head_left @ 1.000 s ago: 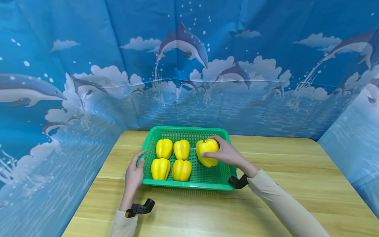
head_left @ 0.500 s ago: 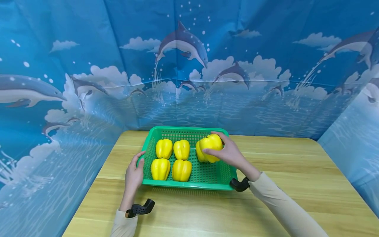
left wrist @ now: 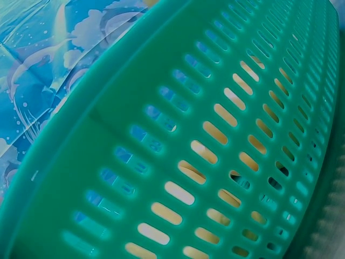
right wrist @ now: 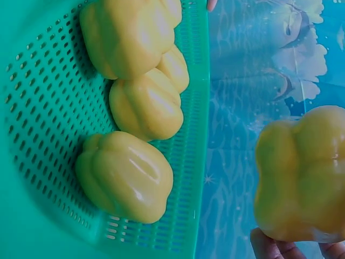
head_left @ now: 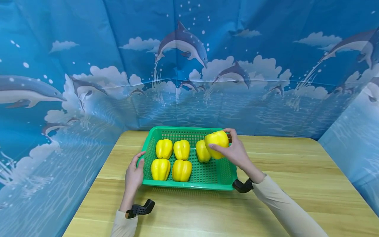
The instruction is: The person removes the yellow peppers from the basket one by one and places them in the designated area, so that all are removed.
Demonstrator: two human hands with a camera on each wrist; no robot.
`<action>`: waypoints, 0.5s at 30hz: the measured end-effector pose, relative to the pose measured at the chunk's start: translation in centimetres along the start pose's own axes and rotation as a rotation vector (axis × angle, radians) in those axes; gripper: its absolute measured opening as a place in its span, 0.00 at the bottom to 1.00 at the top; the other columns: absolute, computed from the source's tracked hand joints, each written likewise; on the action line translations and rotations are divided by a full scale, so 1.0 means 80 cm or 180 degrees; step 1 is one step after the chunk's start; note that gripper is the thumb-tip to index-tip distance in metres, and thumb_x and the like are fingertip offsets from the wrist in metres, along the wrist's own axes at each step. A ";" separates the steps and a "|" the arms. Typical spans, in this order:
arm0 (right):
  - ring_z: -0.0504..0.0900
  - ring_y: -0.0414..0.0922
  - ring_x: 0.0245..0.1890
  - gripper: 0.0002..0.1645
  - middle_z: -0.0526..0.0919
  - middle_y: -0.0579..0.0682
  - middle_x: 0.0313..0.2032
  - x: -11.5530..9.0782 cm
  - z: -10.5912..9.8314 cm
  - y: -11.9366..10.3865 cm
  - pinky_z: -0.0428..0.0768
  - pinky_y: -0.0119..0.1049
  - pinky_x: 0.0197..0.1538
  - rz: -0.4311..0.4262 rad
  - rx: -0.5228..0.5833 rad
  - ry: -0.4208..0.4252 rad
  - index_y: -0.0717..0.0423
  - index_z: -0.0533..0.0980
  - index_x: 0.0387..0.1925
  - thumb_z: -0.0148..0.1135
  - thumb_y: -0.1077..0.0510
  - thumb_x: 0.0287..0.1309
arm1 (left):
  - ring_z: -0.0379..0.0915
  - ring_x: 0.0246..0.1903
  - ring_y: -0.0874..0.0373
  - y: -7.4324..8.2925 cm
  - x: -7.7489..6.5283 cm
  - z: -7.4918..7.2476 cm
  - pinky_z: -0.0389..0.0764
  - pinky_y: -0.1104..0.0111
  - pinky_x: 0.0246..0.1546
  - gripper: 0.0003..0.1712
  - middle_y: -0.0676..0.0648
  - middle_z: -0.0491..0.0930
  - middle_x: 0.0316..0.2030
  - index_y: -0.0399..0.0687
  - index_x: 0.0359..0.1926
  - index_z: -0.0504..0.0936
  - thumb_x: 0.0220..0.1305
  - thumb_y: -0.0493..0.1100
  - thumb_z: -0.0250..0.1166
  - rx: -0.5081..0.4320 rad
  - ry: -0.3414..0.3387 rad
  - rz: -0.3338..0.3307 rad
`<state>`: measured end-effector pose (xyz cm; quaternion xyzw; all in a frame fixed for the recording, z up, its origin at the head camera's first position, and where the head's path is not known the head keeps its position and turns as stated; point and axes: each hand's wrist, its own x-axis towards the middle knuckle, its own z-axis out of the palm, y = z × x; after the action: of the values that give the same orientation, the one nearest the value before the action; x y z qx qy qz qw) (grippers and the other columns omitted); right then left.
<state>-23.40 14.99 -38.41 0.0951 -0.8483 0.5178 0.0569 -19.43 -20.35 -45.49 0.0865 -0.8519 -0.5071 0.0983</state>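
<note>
My right hand [head_left: 237, 151] grips a yellow bell pepper [head_left: 217, 143] over the right back part of a green plastic basket [head_left: 189, 186]. In the right wrist view, that bell pepper [right wrist: 302, 178] fills the right side, with the fingers [right wrist: 264, 245] at its lower end. Another yellow pepper [head_left: 202, 152] sits in the basket, partly covered by the held one. Several more yellow peppers [head_left: 181, 170] lie in two rows in the left half. My left hand [head_left: 134, 174] holds the basket's left rim. The left wrist view shows only the slotted basket wall [left wrist: 178, 156] up close.
The basket stands on a wooden table [head_left: 284, 184] near its back edge. Behind and beside the table hangs a blue curtain [head_left: 189, 98] printed with dolphins. Each wrist wears a black camera mount [head_left: 143, 207].
My right hand has carried the bell pepper up and to the right. More of the pepper beside it is uncovered. My left hand stays at the rim.
</note>
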 end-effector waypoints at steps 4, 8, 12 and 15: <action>0.71 0.54 0.40 0.44 0.70 0.60 0.48 -0.001 -0.005 0.004 0.80 0.42 0.32 -0.0032 0.0051 0.0130 0.54 0.58 0.60 0.71 0.43 0.50 | 0.50 0.08 0.59 -0.001 0.000 0.000 0.56 0.70 0.09 0.20 0.51 0.58 0.12 0.62 0.64 0.68 0.76 0.47 0.44 -0.0031 0.0021 0.0018; 0.71 0.55 0.39 0.43 0.69 0.59 0.48 -0.004 -0.010 0.007 0.79 0.43 0.33 -0.0022 0.0116 0.0221 0.54 0.58 0.61 0.70 0.44 0.51 | 0.50 0.08 0.59 -0.001 0.001 0.000 0.57 0.70 0.09 0.20 0.51 0.58 0.12 0.61 0.64 0.68 0.76 0.47 0.44 -0.0039 0.0016 0.0025; 0.71 0.54 0.40 0.42 0.68 0.59 0.49 -0.008 -0.017 0.012 0.79 0.44 0.35 0.0064 0.0215 0.0320 0.54 0.58 0.62 0.68 0.44 0.53 | 0.50 0.08 0.59 -0.001 0.001 0.000 0.57 0.70 0.09 0.20 0.51 0.58 0.12 0.61 0.65 0.68 0.76 0.48 0.44 -0.0046 -0.0012 0.0012; 0.69 0.53 0.41 0.41 0.67 0.58 0.49 -0.013 -0.022 0.015 0.78 0.43 0.36 0.0104 0.0329 0.0411 0.54 0.57 0.62 0.67 0.45 0.55 | 0.50 0.08 0.59 -0.002 0.001 0.000 0.57 0.69 0.09 0.20 0.51 0.58 0.12 0.61 0.65 0.68 0.76 0.48 0.44 -0.0037 -0.0019 0.0008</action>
<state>-22.67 17.17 -38.86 0.0504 -0.8164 0.5668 0.0981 -19.50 -20.44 -45.62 0.0834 -0.8493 -0.5121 0.0969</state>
